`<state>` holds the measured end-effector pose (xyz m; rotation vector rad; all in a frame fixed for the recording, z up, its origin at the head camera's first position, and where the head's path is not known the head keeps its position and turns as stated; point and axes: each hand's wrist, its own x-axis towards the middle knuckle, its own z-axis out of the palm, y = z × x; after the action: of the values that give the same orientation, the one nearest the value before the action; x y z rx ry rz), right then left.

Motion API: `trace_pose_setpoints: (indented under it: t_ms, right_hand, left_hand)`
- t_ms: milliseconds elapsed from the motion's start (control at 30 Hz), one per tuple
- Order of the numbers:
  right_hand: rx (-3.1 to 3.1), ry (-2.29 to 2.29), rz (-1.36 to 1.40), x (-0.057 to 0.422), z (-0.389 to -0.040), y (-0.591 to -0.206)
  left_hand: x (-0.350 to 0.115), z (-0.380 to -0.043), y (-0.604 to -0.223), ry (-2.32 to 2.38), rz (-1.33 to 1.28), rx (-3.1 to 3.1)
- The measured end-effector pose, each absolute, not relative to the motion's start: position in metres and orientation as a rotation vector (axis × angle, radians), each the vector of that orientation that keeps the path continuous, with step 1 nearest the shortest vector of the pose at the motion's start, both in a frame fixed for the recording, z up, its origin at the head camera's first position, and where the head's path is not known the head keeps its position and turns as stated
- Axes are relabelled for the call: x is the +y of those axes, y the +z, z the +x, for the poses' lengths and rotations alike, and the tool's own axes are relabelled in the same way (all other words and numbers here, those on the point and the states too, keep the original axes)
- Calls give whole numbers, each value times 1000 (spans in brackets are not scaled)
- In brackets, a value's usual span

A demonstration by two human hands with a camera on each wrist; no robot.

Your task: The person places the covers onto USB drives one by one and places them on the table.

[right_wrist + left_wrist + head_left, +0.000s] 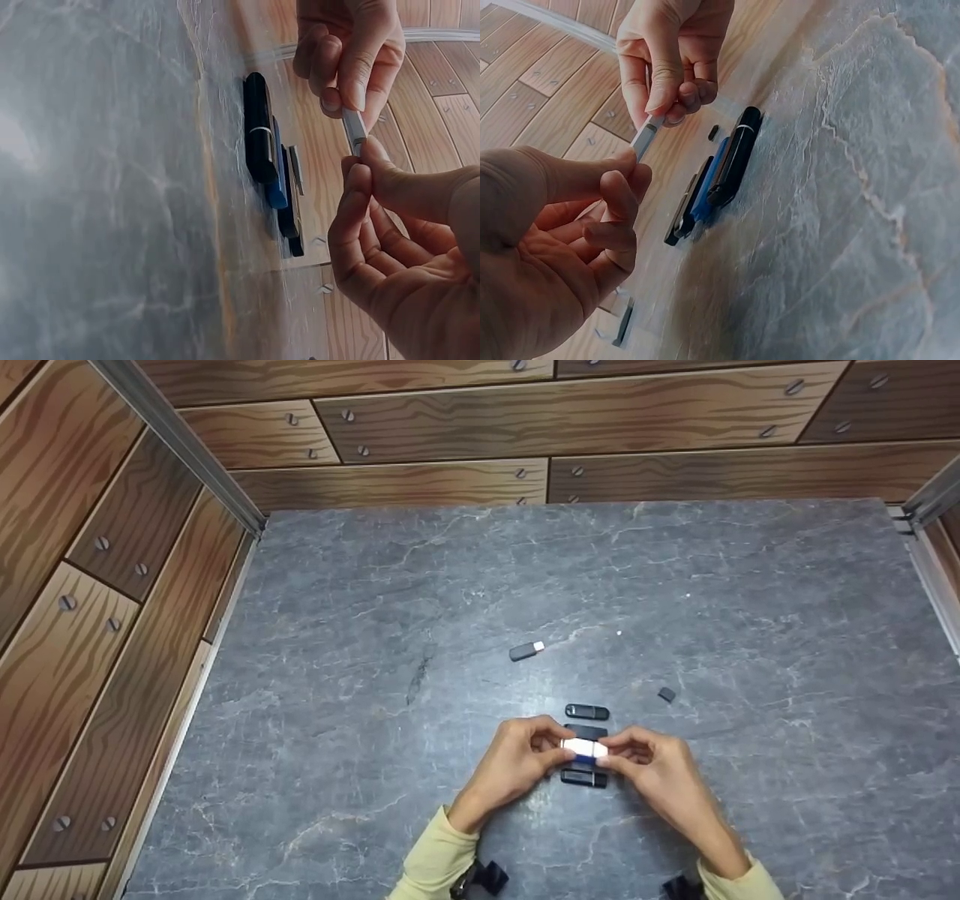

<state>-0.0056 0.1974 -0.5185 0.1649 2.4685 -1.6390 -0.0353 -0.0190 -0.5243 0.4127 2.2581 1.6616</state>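
A white USB flash drive point(583, 747) is held above the table between both hands. My left hand point(517, 757) pinches one end between thumb and fingers, and my right hand point(664, 769) pinches the other. A thin seam crosses the white body; whether its two parts are apart cannot be told. Beneath it, a blue flash drive point(585, 760) lies partly covered in the head view. A black drive with a pale band point(583, 778) lies on the near side, while a dark drive point(586, 731) and a black drive point(587, 712) lie on the far side, all roughly parallel.
Farther off on the grey marbled table point(360, 660) lies a dark flash drive point(523, 652) with its connector bare. A small dark cap point(667, 694) sits to the right of the row. Wood-patterned panels point(562, 420) stand at the back and left.
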Motion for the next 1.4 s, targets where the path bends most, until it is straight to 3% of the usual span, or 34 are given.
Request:
trace_pose_setpoints:
  t_ms: [667, 1400]
  right_hand:
    - [2490, -1609, 146, 202, -11, -521]
    - [2636, -1539, 17, 210, -52, -514]
  left_hand:
    - [-17, -42, -527, 1575, 484, 2342]
    - [-11, -83, -517, 1233, 703, 2616]
